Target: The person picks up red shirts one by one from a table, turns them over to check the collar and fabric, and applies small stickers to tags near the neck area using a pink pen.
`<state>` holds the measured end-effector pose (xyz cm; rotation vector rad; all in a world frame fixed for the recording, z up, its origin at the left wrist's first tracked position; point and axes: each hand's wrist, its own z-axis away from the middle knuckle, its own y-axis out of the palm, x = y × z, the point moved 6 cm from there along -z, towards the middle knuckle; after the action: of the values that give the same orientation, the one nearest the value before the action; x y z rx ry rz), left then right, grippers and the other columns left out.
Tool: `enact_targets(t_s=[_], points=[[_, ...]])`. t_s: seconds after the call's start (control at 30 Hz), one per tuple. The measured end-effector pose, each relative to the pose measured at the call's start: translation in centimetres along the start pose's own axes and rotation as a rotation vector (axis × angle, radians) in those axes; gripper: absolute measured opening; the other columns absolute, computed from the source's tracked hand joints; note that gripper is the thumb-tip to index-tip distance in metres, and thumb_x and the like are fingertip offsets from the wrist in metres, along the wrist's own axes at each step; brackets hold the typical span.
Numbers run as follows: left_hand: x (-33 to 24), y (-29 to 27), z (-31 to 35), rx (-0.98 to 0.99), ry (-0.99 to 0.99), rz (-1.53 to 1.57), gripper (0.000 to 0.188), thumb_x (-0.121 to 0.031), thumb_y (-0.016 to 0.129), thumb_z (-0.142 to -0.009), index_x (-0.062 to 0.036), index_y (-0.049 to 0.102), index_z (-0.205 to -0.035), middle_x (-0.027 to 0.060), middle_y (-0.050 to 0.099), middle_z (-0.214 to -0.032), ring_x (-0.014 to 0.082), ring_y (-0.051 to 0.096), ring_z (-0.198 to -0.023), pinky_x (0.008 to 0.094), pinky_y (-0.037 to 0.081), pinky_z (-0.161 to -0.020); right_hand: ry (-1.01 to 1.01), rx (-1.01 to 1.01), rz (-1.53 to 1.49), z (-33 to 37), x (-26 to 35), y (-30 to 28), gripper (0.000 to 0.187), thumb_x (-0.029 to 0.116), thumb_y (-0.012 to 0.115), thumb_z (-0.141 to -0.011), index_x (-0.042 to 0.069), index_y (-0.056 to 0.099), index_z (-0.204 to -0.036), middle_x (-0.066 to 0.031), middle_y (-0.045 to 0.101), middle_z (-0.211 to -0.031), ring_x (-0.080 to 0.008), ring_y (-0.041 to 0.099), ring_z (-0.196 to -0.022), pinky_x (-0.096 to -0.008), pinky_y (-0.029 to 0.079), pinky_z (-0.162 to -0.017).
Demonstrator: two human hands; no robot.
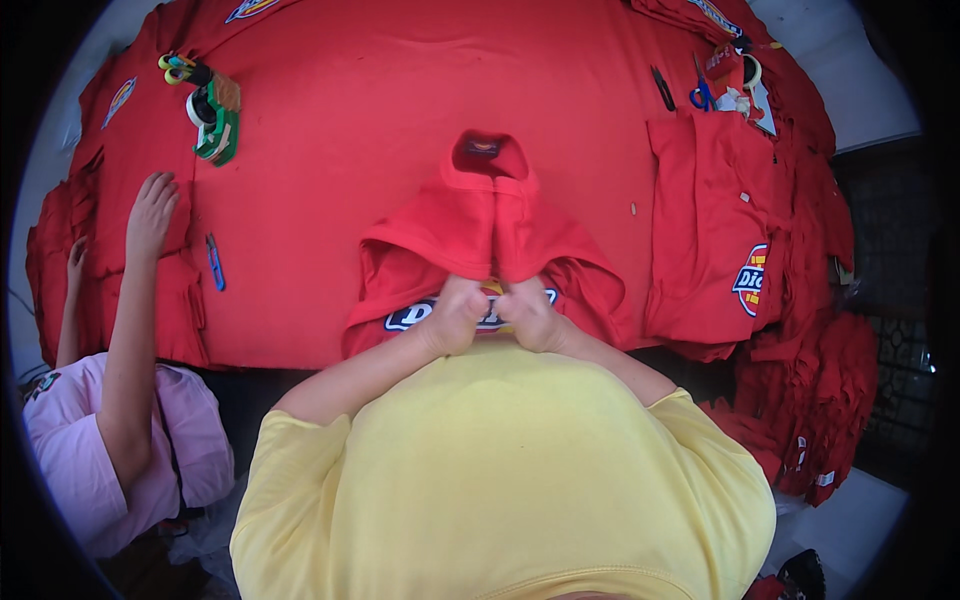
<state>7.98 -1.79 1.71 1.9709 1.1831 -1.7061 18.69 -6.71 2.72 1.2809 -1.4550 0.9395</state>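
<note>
A red T-shirt (430,235) lies on the red-covered table right in front of me, its collar (484,150) pointing away and a small dark label showing inside the neck. Both sides of the shirt are drawn in toward the middle, and a blue, white and yellow printed logo (410,316) shows on its near part. My left hand (460,314) and my right hand (530,318) are side by side at the near middle of the shirt, each closed on the cloth. Folds of red fabric hide most of the fingertips.
Stacks of red shirts (690,230) lie to the right. At the left are a green tape dispenser (216,135), a blue snipper (215,262) and a co-worker's hand (153,205) near more red garments. Blue scissors (702,95) and a tape roll (751,70) sit far right.
</note>
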Motion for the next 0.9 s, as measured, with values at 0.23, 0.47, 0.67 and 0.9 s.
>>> enact_targets(t_s=[0.23,0.47,0.67,0.9], points=[[3.0,-11.5,0.9,-0.481,-0.405,0.134,0.027,-0.026,0.055,-0.096,-0.0027,0.064,-0.085,-0.0010,0.061,-0.078,0.0048,0.053,-0.074,0.0231,0.045,-0.065,0.644,-0.334,-0.059,1.5,-3.6,-16.2,0.035,0.030,0.051,-0.097,-0.001,0.060,-0.109,-0.0073,0.065,-0.102,-0.0147,0.062,-0.091,-0.0288,0.050,-0.082],[4.6,-14.5,5.4,-0.406,-0.336,-0.258,0.026,-0.018,0.056,-0.094,0.0044,0.062,-0.105,0.0162,0.068,-0.091,0.0199,0.064,-0.083,0.0309,0.048,-0.075,0.565,-0.349,0.169,3.5,-3.0,-18.6,0.032,0.028,0.058,-0.094,-0.002,0.064,-0.102,-0.0006,0.065,-0.088,-0.0059,0.057,-0.078,-0.0233,0.046,-0.073],[5.3,-14.5,6.6,-0.440,-0.281,-0.307,0.029,-0.022,0.053,-0.096,0.0041,0.061,-0.105,0.0162,0.067,-0.089,0.0221,0.063,-0.081,0.0317,0.048,-0.074,0.438,-0.392,0.136,4.7,-3.2,-19.5,0.031,0.024,0.058,-0.094,-0.003,0.063,-0.109,-0.0035,0.065,-0.100,-0.0085,0.057,-0.090,-0.0240,0.045,-0.082],[6.3,-15.2,7.6,-0.483,-0.397,-0.155,0.032,-0.025,0.050,-0.098,0.0039,0.060,-0.106,0.0123,0.065,-0.099,0.0227,0.062,-0.094,0.0317,0.047,-0.083,0.411,-0.472,-0.174,5.1,-4.0,-20.9,0.037,0.025,0.050,-0.097,-0.004,0.055,-0.120,-0.0107,0.060,-0.119,-0.0190,0.056,-0.108,-0.0322,0.042,-0.096]])
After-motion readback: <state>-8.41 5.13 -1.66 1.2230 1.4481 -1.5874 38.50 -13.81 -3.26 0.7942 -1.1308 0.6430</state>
